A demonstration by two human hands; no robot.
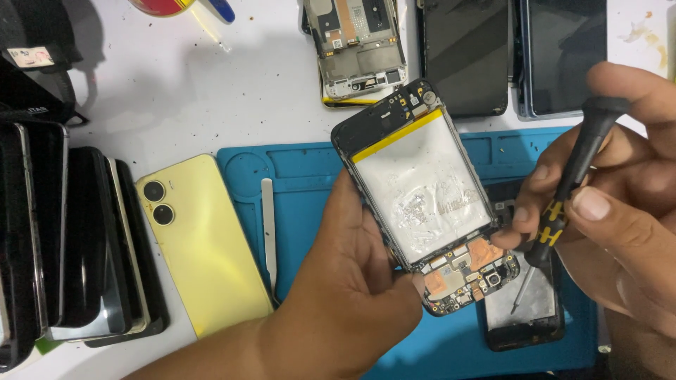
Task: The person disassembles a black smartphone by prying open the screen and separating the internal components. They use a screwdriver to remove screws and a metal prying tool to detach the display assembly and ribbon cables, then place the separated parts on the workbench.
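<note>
Head view. We hold an opened phone frame in our left hand, lifted above the blue work mat and tilted so its top end points away from us. Our left-hand fingers are closed around the frame's left edge and lower corner, with the thumb pressing near the bottom circuit board. The frame's back is off: we see a pale, glue-marked battery bay, a yellow strip along its upper edge, and copper-coloured patches over the board at the lower end.

Our right hand is clamped on a small screwdriver with a black handle and yellow markings. The fingertips pinch the handle mid-way, and the cap sits against the fingers above. The metal tip points down and left, just beside the frame's lower right corner; we cannot tell whether it touches anything. The two hands are apart, one on each side of the frame.

Under the screwdriver a second opened dark phone lies on the mat. A slim metal pry tool lies on the mat's left part. A yellow phone back lies just left of the mat on the white table. A row of dark phones stands at the far left. Another stripped frame and two dark screens lie along the top edge.
</note>
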